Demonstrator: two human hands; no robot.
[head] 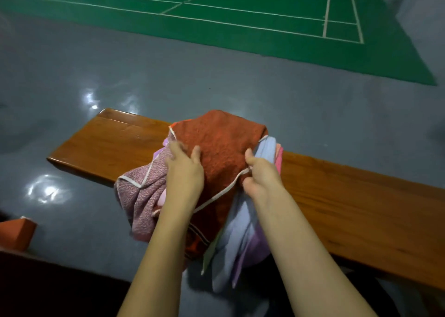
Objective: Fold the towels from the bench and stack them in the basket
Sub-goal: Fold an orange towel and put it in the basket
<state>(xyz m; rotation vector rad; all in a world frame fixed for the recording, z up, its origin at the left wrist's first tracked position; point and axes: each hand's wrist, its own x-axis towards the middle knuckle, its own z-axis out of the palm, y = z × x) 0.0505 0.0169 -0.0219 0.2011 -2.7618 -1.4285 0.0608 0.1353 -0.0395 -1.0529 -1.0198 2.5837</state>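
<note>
A heap of towels lies across the wooden bench [349, 196]. On top is an orange-red towel [224, 143] with a white trim. Under it hang a mauve speckled towel [142, 196] at the left and a pale blue towel [238, 239] at the right, both drooping over the bench's near edge. My left hand [184, 169] holds the orange-red towel's left side, thumb on top and fingers going under the edge. My right hand [261, 177] grips the same towel's right edge by the white trim. No basket is in view.
The bench runs from upper left to lower right over a shiny grey floor [240, 80]. A green court mat [240, 23] with white lines lies beyond. An orange block-like object [16, 235] sits at the left edge, low down.
</note>
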